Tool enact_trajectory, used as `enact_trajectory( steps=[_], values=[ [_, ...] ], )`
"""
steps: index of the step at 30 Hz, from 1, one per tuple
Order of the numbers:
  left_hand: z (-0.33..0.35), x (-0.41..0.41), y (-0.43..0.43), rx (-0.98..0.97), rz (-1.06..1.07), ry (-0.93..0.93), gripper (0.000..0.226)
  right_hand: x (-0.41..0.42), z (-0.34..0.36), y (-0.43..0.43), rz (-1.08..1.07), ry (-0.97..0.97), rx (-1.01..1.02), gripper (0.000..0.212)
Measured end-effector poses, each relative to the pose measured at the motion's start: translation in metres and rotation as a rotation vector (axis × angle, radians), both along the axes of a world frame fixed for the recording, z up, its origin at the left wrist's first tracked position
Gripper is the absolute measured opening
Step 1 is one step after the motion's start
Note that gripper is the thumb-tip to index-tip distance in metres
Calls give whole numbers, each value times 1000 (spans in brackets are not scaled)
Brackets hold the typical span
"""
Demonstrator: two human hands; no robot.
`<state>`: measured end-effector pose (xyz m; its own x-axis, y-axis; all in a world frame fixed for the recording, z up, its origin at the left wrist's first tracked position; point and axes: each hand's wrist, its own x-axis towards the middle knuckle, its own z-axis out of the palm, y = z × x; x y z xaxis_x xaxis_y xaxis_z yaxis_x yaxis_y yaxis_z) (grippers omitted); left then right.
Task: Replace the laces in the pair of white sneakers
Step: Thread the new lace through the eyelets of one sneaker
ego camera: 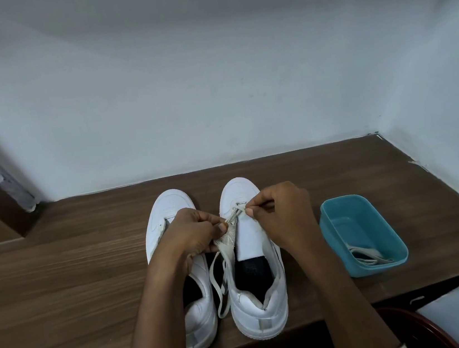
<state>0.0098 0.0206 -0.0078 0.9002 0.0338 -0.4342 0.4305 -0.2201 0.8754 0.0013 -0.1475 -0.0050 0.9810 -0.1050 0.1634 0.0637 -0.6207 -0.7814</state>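
Left hand (pixel 189 231): fingers curled, and it pinches the lace (pixel 228 238) beside the left eyelet row of the right sneaker (pixel 262 312).
Right hand (pixel 279 214): it pinches the same lace at the eyelets nearest the toe. The two hands are close but not touching.
Lace tail: hangs loose between the two sneakers, toward the front edge of the counter (pixel 60 269).
Sneakers: side by side near the front edge, the left sneaker (pixel 168 208) partly under my left hand.
Tub (pixel 380 267): near the right edge, with spare laces (pixel 364 255) inside.
Risk: neither hand holds the shoe down, so I think a hard pull could drag it. The lace could also twist or slip from my pinch.
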Motion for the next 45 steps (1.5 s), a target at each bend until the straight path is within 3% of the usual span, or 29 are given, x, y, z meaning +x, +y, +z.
enact_trajectory(
  steps=[18, 29, 33, 37, 45],
  values=[
    [3, -1, -1, -47, 8, 15, 19, 4, -14, 2, 118, 1, 20, 13],
    [3, 0, 2, -62, -20, 18, 15, 2, -19, 1, 124, 37, 270, 14],
    [5, -2, 4, -146, -46, 17, 9, 2, -22, 4, 106, 20, 252, 16],
    [2, -2, 11, -240, -75, 15, 19, 4, -22, 5, 78, 35, 213, 16],
    [2, -3, 3, 143, -115, -133, 13, 4, -20, 0, 162, 80, 231, 8]
  ],
)
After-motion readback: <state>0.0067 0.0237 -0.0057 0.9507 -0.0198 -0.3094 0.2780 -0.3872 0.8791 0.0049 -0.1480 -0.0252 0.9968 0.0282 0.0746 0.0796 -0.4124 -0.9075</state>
